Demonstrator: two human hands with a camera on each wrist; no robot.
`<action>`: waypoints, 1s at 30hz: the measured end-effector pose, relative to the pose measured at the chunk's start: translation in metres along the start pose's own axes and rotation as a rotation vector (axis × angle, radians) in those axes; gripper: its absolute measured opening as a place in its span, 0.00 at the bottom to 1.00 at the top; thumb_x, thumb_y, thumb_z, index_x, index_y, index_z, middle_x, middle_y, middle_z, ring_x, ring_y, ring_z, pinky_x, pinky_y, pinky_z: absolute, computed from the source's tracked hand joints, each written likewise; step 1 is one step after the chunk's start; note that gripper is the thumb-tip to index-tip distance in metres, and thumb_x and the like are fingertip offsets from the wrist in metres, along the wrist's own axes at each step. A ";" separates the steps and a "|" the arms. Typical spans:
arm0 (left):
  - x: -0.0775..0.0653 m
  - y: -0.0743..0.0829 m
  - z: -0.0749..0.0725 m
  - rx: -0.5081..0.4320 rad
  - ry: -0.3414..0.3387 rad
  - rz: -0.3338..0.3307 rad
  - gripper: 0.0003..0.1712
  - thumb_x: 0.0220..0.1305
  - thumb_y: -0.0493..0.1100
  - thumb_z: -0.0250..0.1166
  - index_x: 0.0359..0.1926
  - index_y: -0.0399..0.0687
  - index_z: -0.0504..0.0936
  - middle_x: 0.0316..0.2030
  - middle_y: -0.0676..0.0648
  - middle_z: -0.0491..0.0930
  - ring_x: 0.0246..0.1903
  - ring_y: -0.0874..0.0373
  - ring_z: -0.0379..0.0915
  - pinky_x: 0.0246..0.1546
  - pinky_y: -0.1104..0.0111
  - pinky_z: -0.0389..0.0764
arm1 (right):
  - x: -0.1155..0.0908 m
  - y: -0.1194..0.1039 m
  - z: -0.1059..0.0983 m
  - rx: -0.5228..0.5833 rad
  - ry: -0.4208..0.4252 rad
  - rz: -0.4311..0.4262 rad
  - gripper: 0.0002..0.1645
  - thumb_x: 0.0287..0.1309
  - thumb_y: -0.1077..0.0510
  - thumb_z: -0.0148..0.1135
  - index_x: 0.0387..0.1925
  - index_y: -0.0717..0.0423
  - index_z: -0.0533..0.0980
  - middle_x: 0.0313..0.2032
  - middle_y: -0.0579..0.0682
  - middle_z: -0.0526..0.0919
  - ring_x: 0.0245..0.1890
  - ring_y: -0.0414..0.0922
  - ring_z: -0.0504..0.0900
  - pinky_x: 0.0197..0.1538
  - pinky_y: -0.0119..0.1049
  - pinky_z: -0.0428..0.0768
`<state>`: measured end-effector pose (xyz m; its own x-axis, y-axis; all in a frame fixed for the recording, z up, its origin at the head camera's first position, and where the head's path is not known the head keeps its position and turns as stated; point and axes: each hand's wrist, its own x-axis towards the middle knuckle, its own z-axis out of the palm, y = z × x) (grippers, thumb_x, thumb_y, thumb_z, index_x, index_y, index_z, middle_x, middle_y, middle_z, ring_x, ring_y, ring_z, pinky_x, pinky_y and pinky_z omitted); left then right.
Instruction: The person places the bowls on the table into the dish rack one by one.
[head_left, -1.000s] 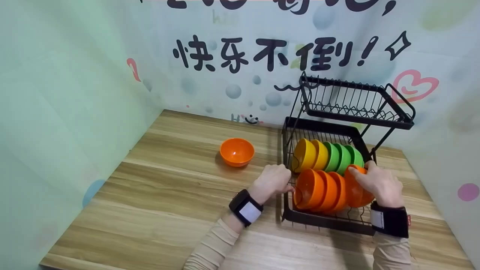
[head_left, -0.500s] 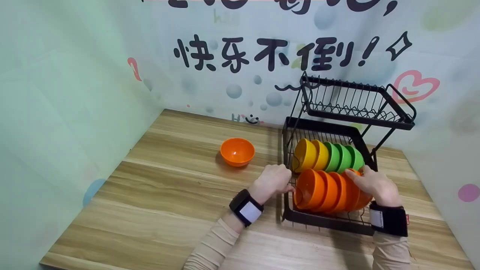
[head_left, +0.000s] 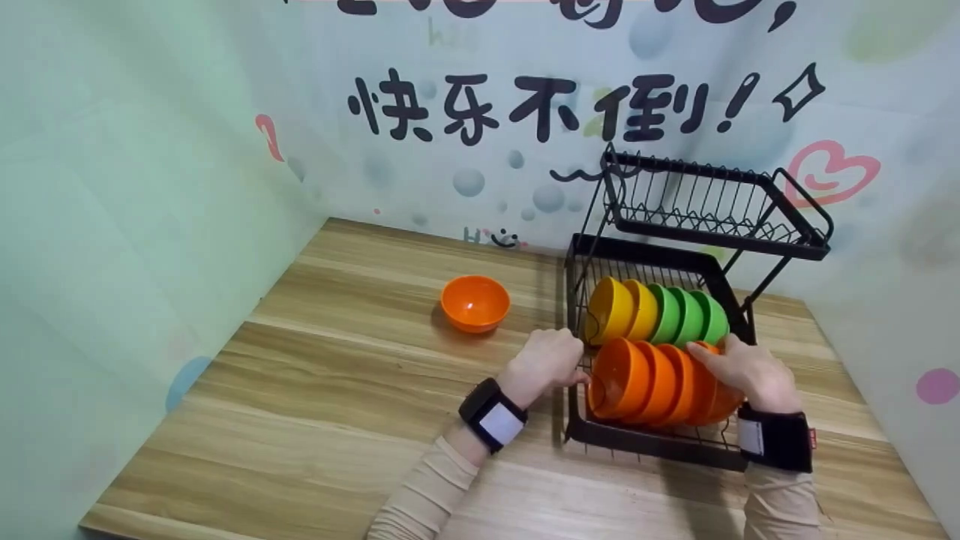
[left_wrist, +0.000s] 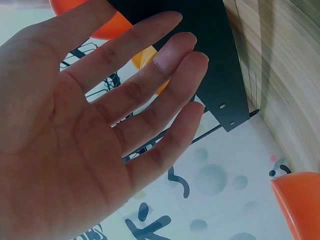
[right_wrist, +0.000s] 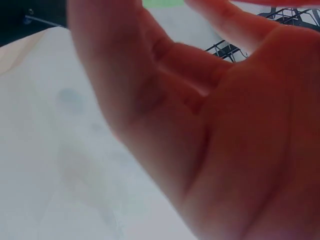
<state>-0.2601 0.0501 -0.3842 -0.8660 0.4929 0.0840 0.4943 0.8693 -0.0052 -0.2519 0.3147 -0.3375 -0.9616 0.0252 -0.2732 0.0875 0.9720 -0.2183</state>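
Observation:
In the head view, my right hand (head_left: pixel 754 371) holds the rightmost orange bowl (head_left: pixel 726 401), thumb over its upper edge. That bowl leans against a row of tilted orange bowls (head_left: pixel 621 379) at the front of the black dish rack (head_left: pixel 660 448). My left hand (head_left: pixel 544 360) is at the rack's left side. In the left wrist view, the fairly straight fingers of the left hand (left_wrist: pixel 115 110) reach the rack's dark side panel (left_wrist: pixel 215 65). The right wrist view shows the bent fingers of the right hand (right_wrist: pixel 220 120); the held bowl is mostly out of sight there.
Behind the orange row stand yellow bowls (head_left: pixel 609 311) and green bowls (head_left: pixel 688 315). A raised upper rack tier (head_left: pixel 712 199) hangs over the back. One separate orange bowl (head_left: pixel 475 304) sits upright on the wooden table (head_left: pixel 322 382), left of the rack. Printed cloth walls (head_left: pixel 420 180) enclose the table.
My right hand has moved slightly left and down, bringing the rightmost orange bowl from a raised position down against the orange row. The left hand has stayed at the rack's side.

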 end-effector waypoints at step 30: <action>0.000 -0.007 0.000 -0.122 -0.019 -0.020 0.22 0.56 0.62 0.65 0.30 0.48 0.86 0.36 0.48 0.85 0.35 0.53 0.82 0.36 0.61 0.82 | 0.003 -0.003 0.000 -0.022 0.050 -0.099 0.49 0.63 0.28 0.36 0.61 0.68 0.59 0.58 0.77 0.67 0.54 0.74 0.70 0.43 0.59 0.75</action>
<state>-0.2632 0.0441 -0.3838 -0.8764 0.4773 0.0638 0.4815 0.8684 0.1181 -0.2549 0.3118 -0.3372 -0.9772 -0.0603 -0.2037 -0.0141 0.9751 -0.2212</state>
